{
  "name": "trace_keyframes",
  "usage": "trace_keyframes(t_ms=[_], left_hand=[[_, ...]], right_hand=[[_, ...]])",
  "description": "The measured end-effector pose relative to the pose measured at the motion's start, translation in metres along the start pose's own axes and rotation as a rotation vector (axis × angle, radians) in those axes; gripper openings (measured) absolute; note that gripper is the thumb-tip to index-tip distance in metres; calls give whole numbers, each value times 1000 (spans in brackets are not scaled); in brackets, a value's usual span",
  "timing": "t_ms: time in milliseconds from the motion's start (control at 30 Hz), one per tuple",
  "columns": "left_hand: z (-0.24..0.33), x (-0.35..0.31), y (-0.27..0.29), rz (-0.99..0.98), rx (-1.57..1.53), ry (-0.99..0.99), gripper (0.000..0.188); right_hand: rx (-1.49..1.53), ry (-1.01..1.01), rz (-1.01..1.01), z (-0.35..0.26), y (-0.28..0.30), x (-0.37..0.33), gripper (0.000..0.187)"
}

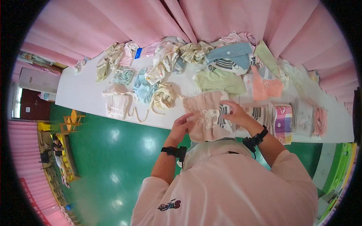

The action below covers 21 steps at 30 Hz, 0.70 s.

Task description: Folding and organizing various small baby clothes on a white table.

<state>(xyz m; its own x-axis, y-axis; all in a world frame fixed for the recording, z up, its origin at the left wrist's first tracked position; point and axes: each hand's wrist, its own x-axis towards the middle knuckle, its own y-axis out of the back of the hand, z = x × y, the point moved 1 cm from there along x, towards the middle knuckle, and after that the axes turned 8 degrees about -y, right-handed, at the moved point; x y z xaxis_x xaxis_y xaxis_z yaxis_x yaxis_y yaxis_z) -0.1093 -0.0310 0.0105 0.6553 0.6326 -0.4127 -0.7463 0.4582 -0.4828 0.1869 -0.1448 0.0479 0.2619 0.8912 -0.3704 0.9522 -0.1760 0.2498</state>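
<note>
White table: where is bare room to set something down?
Bare: the left end of the white table, beside the olive cloth; the right end, past the pink folded cloth. Crowded: along the pink curtain, and right of the beige-pink printed cloth.

The cloth [207, 121] is dusty pink with a white animal and black-and-white stripes; the towel [283, 121] is checked purple, pink and white. Curtains [139, 20] are pink, the table [81, 94] white, the floor [117, 158] green.

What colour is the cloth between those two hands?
The cloth is dusty pink, with white animal shapes and dark stripes; the head view shows it best.
</note>
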Motion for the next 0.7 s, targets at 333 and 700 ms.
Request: trace_keyframes(t_ms=[333,700], left_hand=[[20,-1,-4,81,376,-44,40],[34,6,-14,293,78,-147,62]], right_hand=[[-14,-42,-4,24,8,2,39],[229,-226,220,0,4,18,68]])
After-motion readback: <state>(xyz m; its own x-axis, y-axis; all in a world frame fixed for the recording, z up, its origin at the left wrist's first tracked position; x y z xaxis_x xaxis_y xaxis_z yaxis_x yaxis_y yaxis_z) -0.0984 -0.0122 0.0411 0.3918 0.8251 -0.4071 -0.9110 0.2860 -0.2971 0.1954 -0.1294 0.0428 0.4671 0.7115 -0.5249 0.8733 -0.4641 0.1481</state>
